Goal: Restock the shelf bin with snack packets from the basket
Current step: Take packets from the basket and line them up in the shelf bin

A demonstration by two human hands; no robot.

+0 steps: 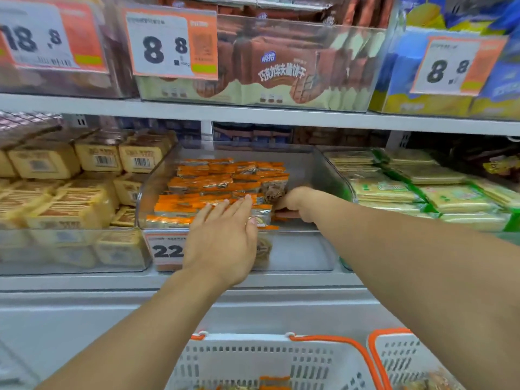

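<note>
The white basket [267, 358] sits below the clear shelf bin [334, 175]. Inside the bin, the left hand [222, 243] lies flat, fingers released, steadying orange snack packets [208, 181]; the right hand [292, 202], fingers curled, tucks one into the row.

Price tags [171, 45] read 8.8; bin tag [168, 250] 22.

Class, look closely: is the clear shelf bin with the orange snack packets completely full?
No, the clear shelf bin has bare floor on its right side beside the orange snack packets.

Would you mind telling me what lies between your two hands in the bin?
In the head view, orange snack packets lie between the left hand and the right hand.
</note>
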